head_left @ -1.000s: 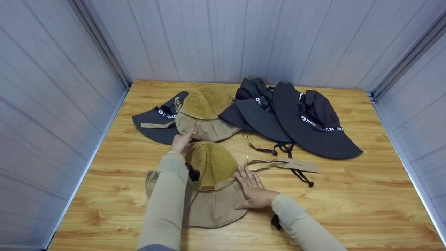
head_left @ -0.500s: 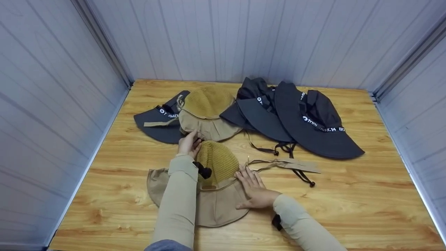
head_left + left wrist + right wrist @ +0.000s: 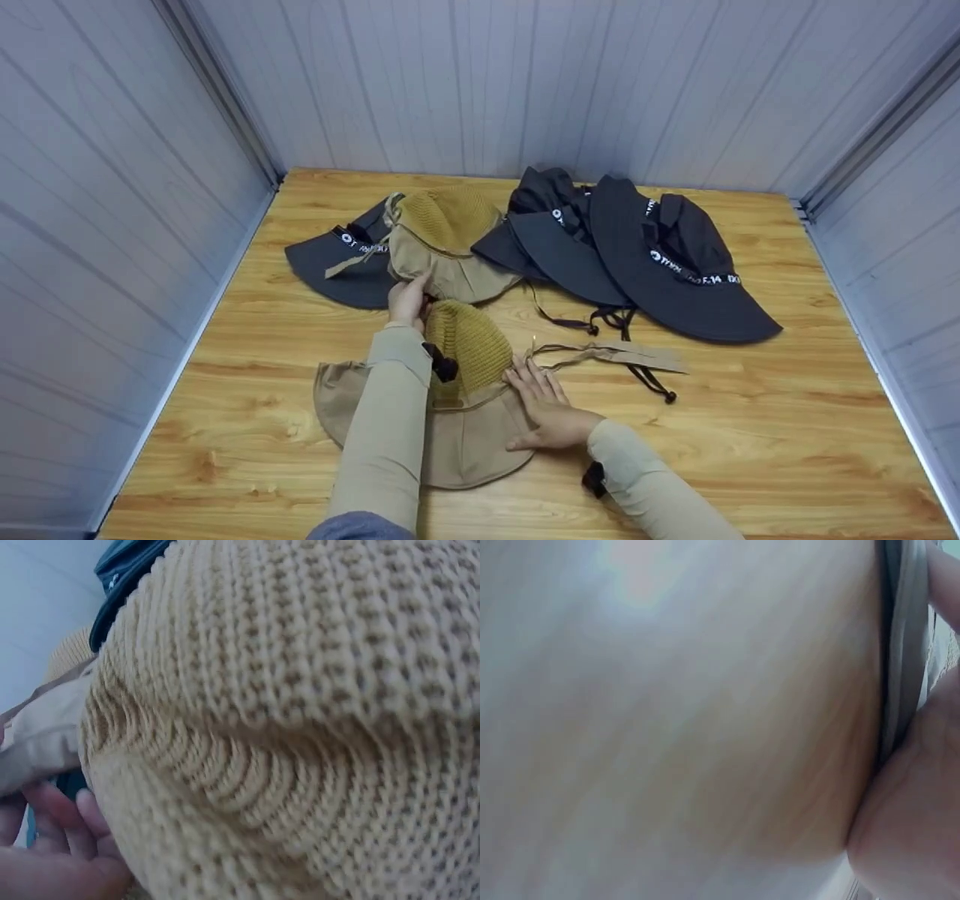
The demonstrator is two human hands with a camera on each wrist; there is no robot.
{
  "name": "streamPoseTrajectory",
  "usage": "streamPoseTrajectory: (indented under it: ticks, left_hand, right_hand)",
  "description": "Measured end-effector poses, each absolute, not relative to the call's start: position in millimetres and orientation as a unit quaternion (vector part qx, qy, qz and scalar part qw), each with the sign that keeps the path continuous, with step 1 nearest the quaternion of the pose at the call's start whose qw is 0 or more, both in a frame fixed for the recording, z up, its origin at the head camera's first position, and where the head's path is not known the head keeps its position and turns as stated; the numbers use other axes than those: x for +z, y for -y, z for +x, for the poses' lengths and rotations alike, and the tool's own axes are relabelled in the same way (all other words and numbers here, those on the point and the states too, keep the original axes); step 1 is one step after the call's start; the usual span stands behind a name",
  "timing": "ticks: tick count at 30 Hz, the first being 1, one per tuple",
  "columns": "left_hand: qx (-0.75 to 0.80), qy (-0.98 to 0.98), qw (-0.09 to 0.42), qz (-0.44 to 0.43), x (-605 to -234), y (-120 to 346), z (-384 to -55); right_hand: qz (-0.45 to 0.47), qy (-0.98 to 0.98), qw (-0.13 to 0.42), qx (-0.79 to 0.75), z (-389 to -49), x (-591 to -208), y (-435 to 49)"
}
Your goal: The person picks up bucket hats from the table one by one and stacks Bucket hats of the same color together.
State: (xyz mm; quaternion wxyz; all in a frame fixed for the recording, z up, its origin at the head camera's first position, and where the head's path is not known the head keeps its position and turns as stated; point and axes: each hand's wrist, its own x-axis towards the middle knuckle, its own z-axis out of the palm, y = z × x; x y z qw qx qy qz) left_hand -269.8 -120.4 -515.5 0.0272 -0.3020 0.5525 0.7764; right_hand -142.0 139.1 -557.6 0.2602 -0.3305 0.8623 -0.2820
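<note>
In the head view, a sun hat with a mustard knit crown and beige brim (image 3: 450, 214) lies at the back left, over part of a dark hat. My left hand (image 3: 407, 302) grips the near left edge of its brim, and the left wrist view shows fingers (image 3: 56, 814) curled at the beige cloth (image 3: 49, 727). A second mustard and beige hat (image 3: 480, 442) lies in front, partly hidden by my left forearm. Flat on the right side of that hat, where brim meets crown, rests my right hand (image 3: 551, 416) with fingers straight.
A dark blue bucket hat (image 3: 337, 266) lies under the rear beige hat. Several dark hats overlap at the back right, a black one (image 3: 675, 300) outermost. Beige ties (image 3: 637, 356) and black cords trail on the wooden table (image 3: 787, 435). Pale panels (image 3: 450, 82) enclose the sides and back.
My left hand has moved slightly right and taken hold of the rear hat's brim, whose left edge shifts right. Its beige tie has swung from level to slanting. My right hand stays put.
</note>
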Motion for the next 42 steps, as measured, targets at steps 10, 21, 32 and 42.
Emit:
streamPoseTrajectory:
  ticks: [10,21,32,42]
  left_hand:
    - [0.841,-0.490,0.005,-0.232,-505.9,105.6,-274.0]
    - [0.841,-0.490,0.011,-0.228,-497.4,100.8,-275.8]
    - [0.853,-0.471,-0.007,-0.226,-490.7,90.0,-275.8]
    - [0.859,-0.454,-0.040,-0.230,-495.9,84.8,-276.7]
  right_hand:
    - [-0.309,-0.879,0.225,-0.286,-150.2,-546.2,-136.9]
    - [-0.225,-0.894,0.142,-0.360,-164.8,-529.7,-127.3]
    - [-0.080,-0.826,0.146,-0.539,-194.4,-524.9,-128.0]
    - [0.030,-0.636,0.188,-0.748,-223.2,-525.7,-137.5]
